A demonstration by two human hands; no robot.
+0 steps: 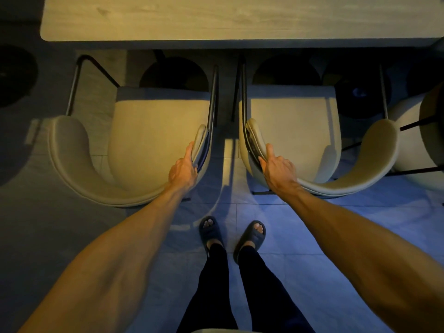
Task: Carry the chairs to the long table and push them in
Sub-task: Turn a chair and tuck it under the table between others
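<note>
Two cream upholstered armchairs with thin black metal legs stand side by side facing the long wooden table (216, 20). My left hand (183, 168) grips the right arm of the left chair (149, 135). My right hand (278, 164) grips the left arm of the right chair (295, 131). Both chairs' front edges sit just short of the table's near edge, with their seats mostly outside it. A narrow gap of floor separates the two chairs.
A third cream chair (422, 145) lies tilted at the far right, close to the right chair. Dark round bases (16, 75) show under and beside the table. My feet in dark slippers (233, 234) stand on the tiled floor behind the chairs.
</note>
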